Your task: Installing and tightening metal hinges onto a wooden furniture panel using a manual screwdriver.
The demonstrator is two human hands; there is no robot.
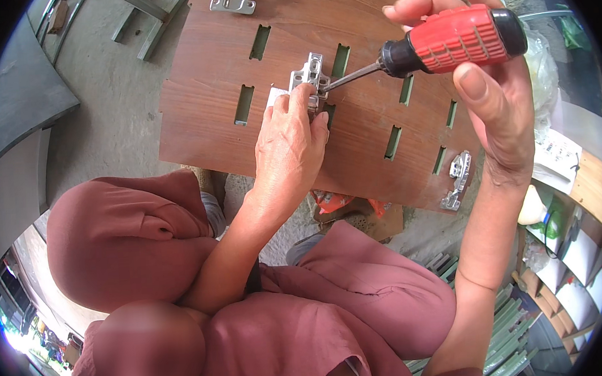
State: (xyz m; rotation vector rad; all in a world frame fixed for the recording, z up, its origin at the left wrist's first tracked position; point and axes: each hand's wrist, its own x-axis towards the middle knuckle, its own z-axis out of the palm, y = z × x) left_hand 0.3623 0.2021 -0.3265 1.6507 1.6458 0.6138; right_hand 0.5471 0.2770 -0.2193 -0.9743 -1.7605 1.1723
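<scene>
**Hinge and screwdriver, on wood-look panel**

Item: silvery metal hinge (313,66), slotted plate, flat on the brown-grained panel (200,111), between the oblong cut-outs. From my remote seat, I see the left hand (286,141) with fingers and thumb closed about its near end.

Item: screwdriver (457,38), ribbed red handle, black ends, slim metal shaft. The right hand (502,96) grips it loosely, thumb below, fingers above; the tip meets the hinge, though I cannot make out a screw head.

Handling note: the shaft leans; I would bring it square, press firmly, and pin the plate flat.
</scene>
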